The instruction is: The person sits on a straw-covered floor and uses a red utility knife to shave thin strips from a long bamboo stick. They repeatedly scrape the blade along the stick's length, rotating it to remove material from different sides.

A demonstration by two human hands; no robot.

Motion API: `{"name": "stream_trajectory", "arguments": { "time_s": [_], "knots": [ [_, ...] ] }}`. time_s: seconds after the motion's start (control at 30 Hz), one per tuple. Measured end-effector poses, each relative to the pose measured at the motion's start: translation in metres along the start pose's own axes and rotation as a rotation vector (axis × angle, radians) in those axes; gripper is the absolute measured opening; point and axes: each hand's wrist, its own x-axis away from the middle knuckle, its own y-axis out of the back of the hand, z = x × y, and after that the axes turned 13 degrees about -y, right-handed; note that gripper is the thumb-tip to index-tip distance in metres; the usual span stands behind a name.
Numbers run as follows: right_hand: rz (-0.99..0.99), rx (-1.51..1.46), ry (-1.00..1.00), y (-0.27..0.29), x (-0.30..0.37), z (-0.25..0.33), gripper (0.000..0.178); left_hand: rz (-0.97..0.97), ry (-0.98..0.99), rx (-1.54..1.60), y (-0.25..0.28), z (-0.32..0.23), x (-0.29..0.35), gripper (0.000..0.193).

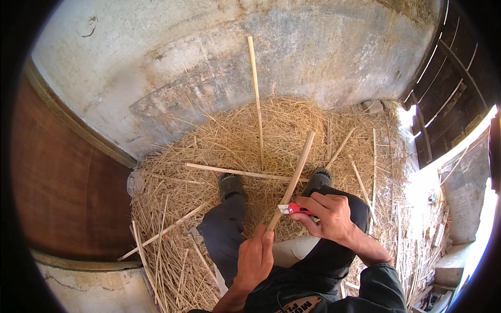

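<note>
My left hand [255, 259] is closed around the lower end of a pale wooden stick [299, 168], probably bamboo, which slants up and away to the right between my knees. In my right hand [330, 217] is a red utility knife [299, 209], gripped by its handle. Its short blade lies against the stick, a little above my left hand. My fingers partly cover the knife handle and the near end of the stick.
Straw-like shavings [282, 125] cover the ground around my shoes. One upright stick [255, 88] leans on the stained wall [209, 68]; another stick [240, 172] lies across near my feet. A brown door [73, 182] stands left, dark boards [449, 78] at the far right.
</note>
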Motion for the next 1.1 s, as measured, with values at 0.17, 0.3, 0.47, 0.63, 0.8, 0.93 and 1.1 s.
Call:
{"name": "stream_trajectory", "arguments": {
  "time_s": [0.17, 0.3, 0.47, 0.63, 0.8, 0.93, 1.1],
  "knots": [
    [-0.018, 0.021, 0.023, 0.001, -0.001, 0.001, 0.030, 0.005, -0.009, -0.011, 0.001, 0.001, 0.002, 0.047],
    [-0.026, 0.023, 0.037, 0.001, -0.002, 0.000, 0.029, -0.004, -0.056, -0.040, 0.003, 0.001, 0.003, 0.041],
    [-0.036, 0.031, 0.048, 0.001, -0.004, 0.002, 0.030, 0.000, -0.037, -0.048, 0.007, 0.000, 0.003, 0.039],
    [-0.032, 0.044, 0.071, 0.002, -0.008, 0.003, 0.031, -0.005, -0.043, -0.055, 0.010, -0.003, 0.003, 0.038],
    [-0.153, 0.072, -0.075, 0.001, -0.014, -0.016, 0.022, 0.040, -0.004, -0.070, 0.012, -0.004, 0.006, 0.035],
    [-0.404, 0.002, -0.450, 0.041, -0.046, -0.057, 0.020, 0.095, 0.090, 0.022, 0.007, 0.001, 0.032, 0.033],
    [-0.272, -0.125, -0.458, 0.040, -0.034, -0.038, 0.020, 0.015, 0.088, 0.062, 0.010, 0.015, 0.027, 0.035]
  ]
}}
